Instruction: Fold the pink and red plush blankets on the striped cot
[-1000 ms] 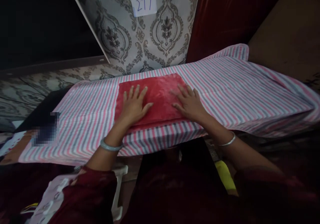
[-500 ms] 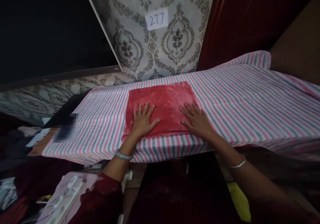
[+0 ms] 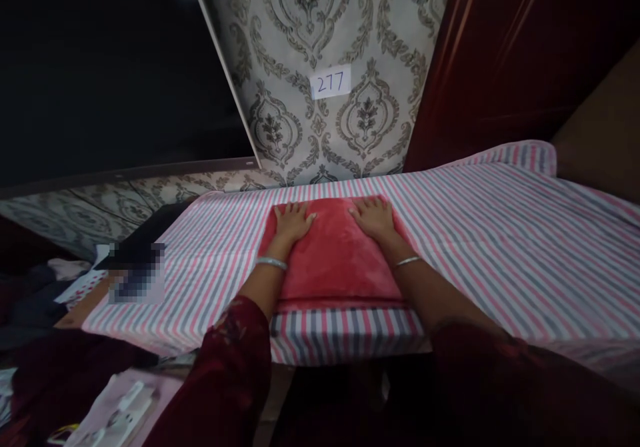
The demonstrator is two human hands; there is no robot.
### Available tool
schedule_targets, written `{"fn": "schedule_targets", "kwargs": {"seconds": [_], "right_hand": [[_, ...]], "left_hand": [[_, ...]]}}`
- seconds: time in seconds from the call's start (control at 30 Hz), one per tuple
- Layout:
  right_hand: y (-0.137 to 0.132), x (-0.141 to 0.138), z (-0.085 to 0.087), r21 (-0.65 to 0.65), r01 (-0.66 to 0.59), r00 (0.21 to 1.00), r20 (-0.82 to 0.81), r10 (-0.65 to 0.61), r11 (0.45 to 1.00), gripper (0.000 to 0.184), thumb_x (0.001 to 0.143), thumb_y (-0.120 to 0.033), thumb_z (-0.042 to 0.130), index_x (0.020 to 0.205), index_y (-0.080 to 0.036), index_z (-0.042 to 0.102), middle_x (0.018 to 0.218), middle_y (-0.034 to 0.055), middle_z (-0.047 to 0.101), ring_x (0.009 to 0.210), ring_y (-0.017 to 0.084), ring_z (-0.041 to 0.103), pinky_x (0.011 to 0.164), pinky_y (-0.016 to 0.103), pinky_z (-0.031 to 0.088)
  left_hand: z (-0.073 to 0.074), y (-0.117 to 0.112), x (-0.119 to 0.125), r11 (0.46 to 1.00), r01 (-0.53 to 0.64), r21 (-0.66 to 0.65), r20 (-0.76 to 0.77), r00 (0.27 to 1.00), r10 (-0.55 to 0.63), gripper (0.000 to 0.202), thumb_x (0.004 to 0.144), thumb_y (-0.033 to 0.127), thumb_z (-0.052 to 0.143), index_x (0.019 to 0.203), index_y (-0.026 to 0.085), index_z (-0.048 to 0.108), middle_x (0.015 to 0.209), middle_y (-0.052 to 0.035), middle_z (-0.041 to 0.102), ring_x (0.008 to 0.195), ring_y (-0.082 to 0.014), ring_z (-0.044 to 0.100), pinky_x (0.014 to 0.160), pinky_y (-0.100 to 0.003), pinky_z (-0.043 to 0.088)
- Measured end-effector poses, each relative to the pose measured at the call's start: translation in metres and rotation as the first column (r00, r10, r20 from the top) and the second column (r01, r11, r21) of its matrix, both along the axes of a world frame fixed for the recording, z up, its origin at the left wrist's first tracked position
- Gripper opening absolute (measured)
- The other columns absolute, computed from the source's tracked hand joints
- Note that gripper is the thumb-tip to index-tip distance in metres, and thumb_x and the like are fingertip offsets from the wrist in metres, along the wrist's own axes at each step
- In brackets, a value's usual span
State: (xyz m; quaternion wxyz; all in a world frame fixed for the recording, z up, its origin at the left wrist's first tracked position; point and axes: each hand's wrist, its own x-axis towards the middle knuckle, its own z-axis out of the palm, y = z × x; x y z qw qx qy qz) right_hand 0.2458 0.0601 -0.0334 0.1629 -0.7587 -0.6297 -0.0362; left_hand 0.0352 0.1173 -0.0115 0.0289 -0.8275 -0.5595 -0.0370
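Note:
A folded red plush cloth [image 3: 340, 260] lies flat on the striped sheet [image 3: 465, 234] that covers the table. Its folded layers show along the near edge. My left hand [image 3: 294, 222] rests palm down on the cloth's far left part, fingers apart. On the far right part lies my right hand [image 3: 374, 217], also flat with the fingers spread and the thumb pointing inward. Both hands press on the top surface and hold nothing. A bracelet circles each wrist.
A large dark screen [image 3: 115, 74] stands at the back left. Behind the table is patterned wallpaper with a paper marked 277 [image 3: 331, 82]. A dark red wooden panel [image 3: 500, 67] rises at the right. Clothes [image 3: 65, 380] are heaped at the lower left.
Both hands have slid forward over the red cloth, from its near half to its far edge. They stay flat. The camera view has tilted upward a little.

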Motion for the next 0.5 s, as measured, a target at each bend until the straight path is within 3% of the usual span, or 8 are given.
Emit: {"fn": "schedule_targets", "kwargs": {"seconds": [0.1, 0.17, 0.5], "right_hand": [[0.000, 0.010, -0.027, 0.038, -0.001, 1.000, -0.025, 0.002, 0.999, 0.053, 0.104, -0.044, 0.032, 0.148, -0.022, 0.054, 0.152, 0.0105, 0.052, 0.141, 0.034, 0.040, 0.115, 0.056, 0.028], [0.001, 0.015, -0.036, 0.059, -0.008, 0.999, -0.041, 0.010, 0.998, 0.054, 0.104, -0.045, 0.032, 0.148, -0.023, 0.053, 0.153, 0.0095, 0.052, 0.141, 0.035, 0.040, 0.115, 0.058, 0.029], [0.004, 0.017, -0.037, 0.049, -0.013, 0.999, -0.041, 0.015, 0.999, 0.056, 0.105, -0.047, 0.028, 0.149, -0.024, 0.052, 0.154, 0.0073, 0.051, 0.143, 0.034, 0.038, 0.115, 0.058, 0.029]], "left_hand": [[-0.025, 0.006, -0.010, 1.000, -0.007, 0.029, 0.060, 0.998, 0.005, 0.062, 0.104, 0.051, 0.026, 0.158, 0.023, 0.037, 0.163, -0.0118, 0.038, 0.153, -0.0334, 0.026, 0.121, -0.070, 0.012], [-0.031, 0.008, -0.013, 0.999, -0.019, 0.028, 0.088, 0.996, 0.017, 0.062, 0.104, 0.052, 0.025, 0.157, 0.023, 0.038, 0.164, -0.0111, 0.037, 0.153, -0.0320, 0.026, 0.122, -0.068, 0.014], [-0.030, 0.011, -0.016, 0.994, -0.107, 0.012, 0.106, 0.989, 0.105, 0.063, 0.104, 0.049, 0.025, 0.156, 0.017, 0.039, 0.166, -0.0128, 0.033, 0.155, -0.0288, 0.024, 0.125, -0.057, 0.019]]}}
